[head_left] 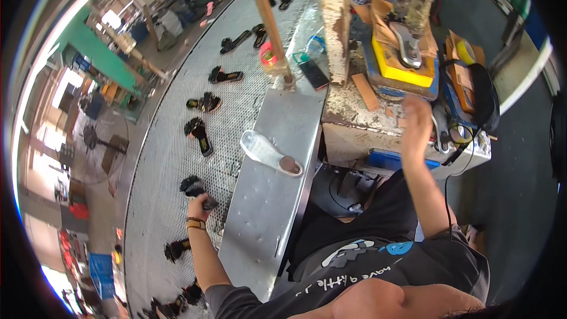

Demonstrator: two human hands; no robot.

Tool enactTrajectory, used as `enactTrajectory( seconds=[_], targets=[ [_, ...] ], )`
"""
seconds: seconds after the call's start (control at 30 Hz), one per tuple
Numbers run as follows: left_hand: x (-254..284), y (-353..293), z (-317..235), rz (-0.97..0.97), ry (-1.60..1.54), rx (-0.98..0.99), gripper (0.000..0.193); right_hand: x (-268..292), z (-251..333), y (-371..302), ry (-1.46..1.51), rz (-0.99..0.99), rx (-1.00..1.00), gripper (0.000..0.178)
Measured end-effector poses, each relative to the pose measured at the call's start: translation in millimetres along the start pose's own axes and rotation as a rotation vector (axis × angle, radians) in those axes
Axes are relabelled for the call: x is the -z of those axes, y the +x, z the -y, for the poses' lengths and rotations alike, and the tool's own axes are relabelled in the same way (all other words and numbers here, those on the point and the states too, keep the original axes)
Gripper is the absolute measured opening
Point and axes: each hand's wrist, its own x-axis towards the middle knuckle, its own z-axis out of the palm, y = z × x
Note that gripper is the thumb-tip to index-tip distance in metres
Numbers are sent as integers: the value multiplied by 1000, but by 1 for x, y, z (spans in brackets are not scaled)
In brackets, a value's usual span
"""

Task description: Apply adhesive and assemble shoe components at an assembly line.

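A pale mesh conveyor belt (156, 201) curves up the left, carrying loose black sandals (201, 136) in a line from 7 o'clock through 9 to 12. At 8 o'clock, above the belt, is the held sandal (192, 186), its fluffy strap pointing to 10 o'clock. The left hand (199, 208) has its fingers closed around the opposite end. Right of it, the grey metal tabletop (254, 218) bears a clear sole-shaped piece (260, 147) near the centre, a brown disc (290, 165) on its 4 o'clock end. A dark phone (314, 75) lies at 1 o'clock, then a brown strip (365, 92). At 2 o'clock is a yellow block (397, 74) beneath a metal sole form (407, 47). The right hand (417, 123), at 3 o'clock, is blurred; its fingers look extended, close together, gripping nothing visible. Whether they touch the block's near edge I cannot tell.
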Motion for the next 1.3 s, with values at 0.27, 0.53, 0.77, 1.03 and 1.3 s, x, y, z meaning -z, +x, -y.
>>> enactTrajectory(
  seconds=[0.27,0.53,0.77,1.03,1.3],
  targets=[
    [-123,-162,32,16,38,-864,40,-5,-56,175,-655,-156,310,77],
    [-225,-268,69,597,-217,-205,59,-23,-97,210,-598,-151,140,59],
    [-290,-307,70,632,-671,399,52,-98,85,-125,-28,487,-304,16],
    [-158,-224,77,-262,-846,-82,60,-57,107,-226,385,1413,-794,55],
    [-265,-247,103,68,-95,-267,35,-88,85,-240,299,989,-161,37]
  ],
)
